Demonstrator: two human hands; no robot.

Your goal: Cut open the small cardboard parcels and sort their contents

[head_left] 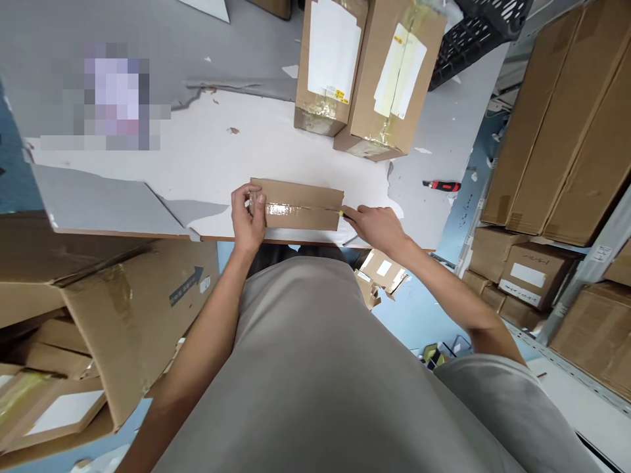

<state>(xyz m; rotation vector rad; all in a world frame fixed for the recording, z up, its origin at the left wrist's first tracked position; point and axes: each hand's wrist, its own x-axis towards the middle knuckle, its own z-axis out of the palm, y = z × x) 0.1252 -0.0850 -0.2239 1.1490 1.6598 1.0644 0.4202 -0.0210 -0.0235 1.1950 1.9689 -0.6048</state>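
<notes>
A small, long cardboard box [300, 202] lies near the table's front edge, with shiny clear tape along its middle seam. My left hand [249, 215] grips its left end, thumb on top and fingers around the far corner. At the right end of the box is my right hand [375, 225], closed on what looks like a box cutter [341, 213]. Only a yellow bit of that tool shows at the seam; the fingers hide the rest. Farther right, a red and black utility knife [442, 186] rests on the table.
Two taped boxes with white labels, one left [329, 112] and one right [374, 141], stand beyond my hands. Behind them is a black plastic crate [473, 43]. A large open carton [142, 309] is at left. Shelves with boxes [557, 125] line the right.
</notes>
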